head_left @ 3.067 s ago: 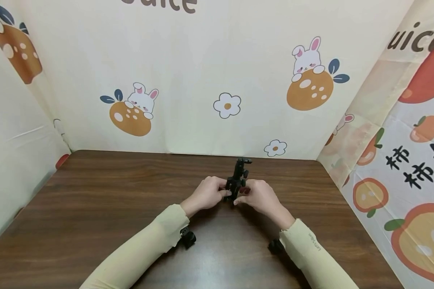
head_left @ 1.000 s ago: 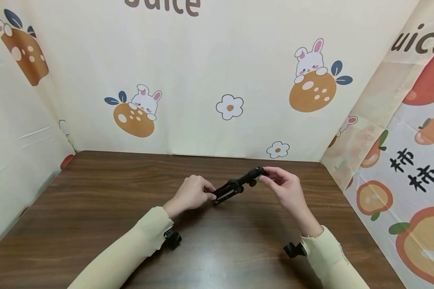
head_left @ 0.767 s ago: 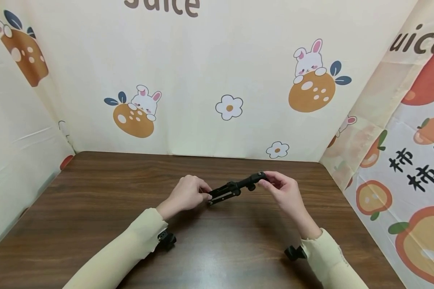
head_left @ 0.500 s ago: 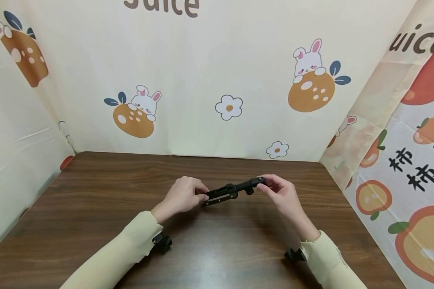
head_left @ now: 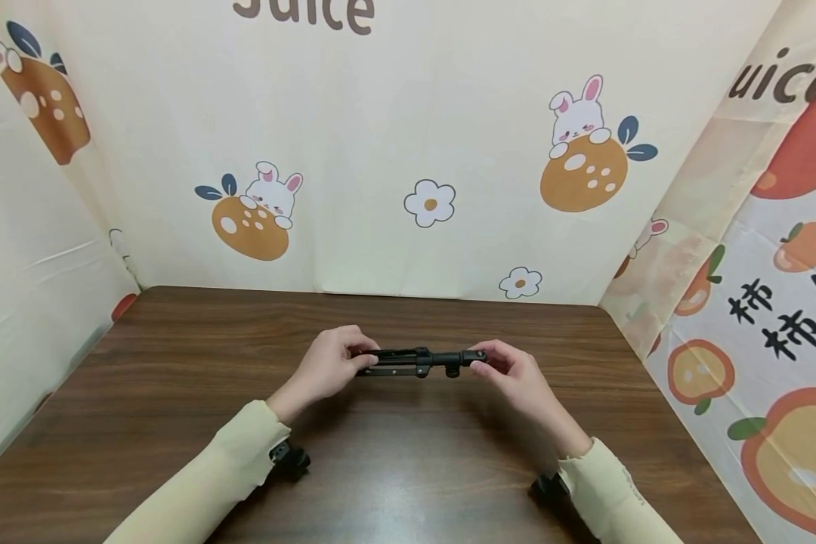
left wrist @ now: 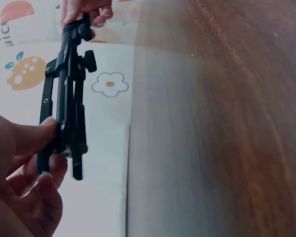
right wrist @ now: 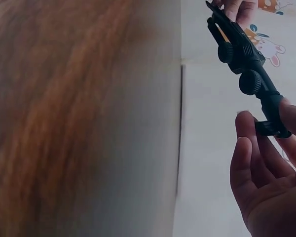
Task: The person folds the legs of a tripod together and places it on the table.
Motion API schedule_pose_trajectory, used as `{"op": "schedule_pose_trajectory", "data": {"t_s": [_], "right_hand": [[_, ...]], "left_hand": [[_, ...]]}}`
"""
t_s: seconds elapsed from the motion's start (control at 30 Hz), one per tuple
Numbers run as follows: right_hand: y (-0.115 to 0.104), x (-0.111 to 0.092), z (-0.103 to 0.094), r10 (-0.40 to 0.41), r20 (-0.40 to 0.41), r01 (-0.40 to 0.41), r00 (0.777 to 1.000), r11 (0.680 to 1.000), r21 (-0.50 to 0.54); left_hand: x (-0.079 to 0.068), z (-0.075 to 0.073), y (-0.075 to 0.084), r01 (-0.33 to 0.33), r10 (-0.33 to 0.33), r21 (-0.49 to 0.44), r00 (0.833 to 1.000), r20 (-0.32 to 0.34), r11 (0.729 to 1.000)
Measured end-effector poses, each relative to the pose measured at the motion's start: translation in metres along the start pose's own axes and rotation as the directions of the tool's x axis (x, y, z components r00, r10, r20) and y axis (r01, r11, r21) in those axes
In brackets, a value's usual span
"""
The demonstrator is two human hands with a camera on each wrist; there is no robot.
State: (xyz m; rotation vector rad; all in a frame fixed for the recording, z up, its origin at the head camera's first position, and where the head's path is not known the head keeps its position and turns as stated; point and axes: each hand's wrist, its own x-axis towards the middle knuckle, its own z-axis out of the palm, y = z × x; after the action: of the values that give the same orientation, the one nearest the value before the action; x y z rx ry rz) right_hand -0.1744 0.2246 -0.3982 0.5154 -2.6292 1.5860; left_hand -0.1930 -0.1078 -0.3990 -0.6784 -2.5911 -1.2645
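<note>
A small black tripod [head_left: 418,361] with its legs folded together lies level across the space between my two hands, over the table. My left hand [head_left: 332,363] grips the leg ends between thumb and fingers. At the other end, my right hand [head_left: 517,374] pinches the tripod's head. The left wrist view shows the parallel legs of the tripod [left wrist: 64,94] with the left thumb [left wrist: 37,136] pressed against them. A round knob [right wrist: 250,82] and a short piece at the head end stand out in the right wrist view. The right fingertips cover part of the head.
The brown wooden table [head_left: 197,378] extends beneath both arms. Behind it rises a cream cloth backdrop [head_left: 374,151] with printed rabbits and flowers, and cloth walls stand at both sides. A small black camera [head_left: 289,461] sits at the left wrist, another [head_left: 549,489] at the right.
The tripod has gone from upright, through a slant with its head raised, to level. My hands have spread apart along it; lately the left moved leftward while the right came down.
</note>
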Motion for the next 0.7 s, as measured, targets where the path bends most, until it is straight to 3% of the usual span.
{"op": "schedule_pose_trajectory", "data": {"t_s": [0.13, 0.33, 0.53, 0.7], "right_hand": [[0.002, 0.002, 0.005, 0.027, 0.046, -0.026, 0.999, 1.0, -0.016], [0.007, 0.007, 0.014, 0.058, 0.023, -0.056, 0.998, 0.992, -0.114], [0.008, 0.014, 0.021, 0.042, -0.009, -0.043, 0.999, 0.976, -0.214], [0.01, 0.018, 0.024, 0.103, -0.001, -0.101, 0.995, 0.971, -0.217]], "left_hand": [[0.0, -0.003, -0.007, 0.068, -0.071, -0.102, 0.997, -0.027, 0.992], [-0.001, -0.01, -0.018, 0.167, -0.16, -0.229, 0.986, 0.048, 0.959], [-0.003, -0.015, -0.029, 0.224, -0.203, -0.236, 0.973, 0.111, 0.946], [-0.002, -0.016, -0.037, 0.277, -0.245, -0.248, 0.957, 0.153, 0.928]]}}
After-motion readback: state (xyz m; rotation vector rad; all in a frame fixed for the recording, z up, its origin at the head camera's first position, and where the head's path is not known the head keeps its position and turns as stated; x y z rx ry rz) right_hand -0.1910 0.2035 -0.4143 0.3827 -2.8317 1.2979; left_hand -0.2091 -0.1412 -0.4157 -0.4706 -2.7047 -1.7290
